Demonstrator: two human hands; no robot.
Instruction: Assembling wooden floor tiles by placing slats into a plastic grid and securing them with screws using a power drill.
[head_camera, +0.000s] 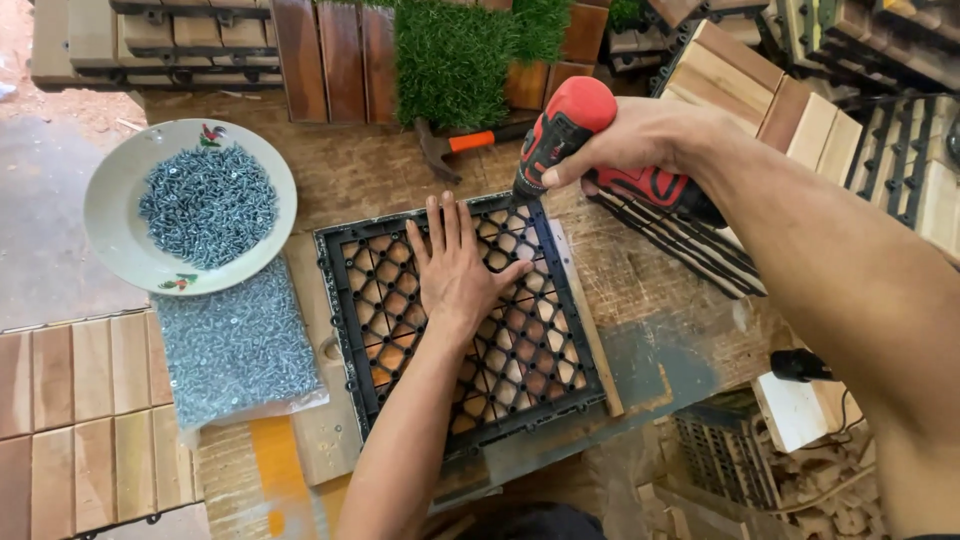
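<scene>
In the middle of the desk (650, 300) we see a black plastic grid tile (460, 320) lying flat, with wooden slats under it. The left hand (455, 265) rests open on the grid, fingers spread. The right hand (640, 135) grips a red drill (570, 130), its tip at the grid's top edge. A bowl of screws (190, 205) stands to the left.
</scene>
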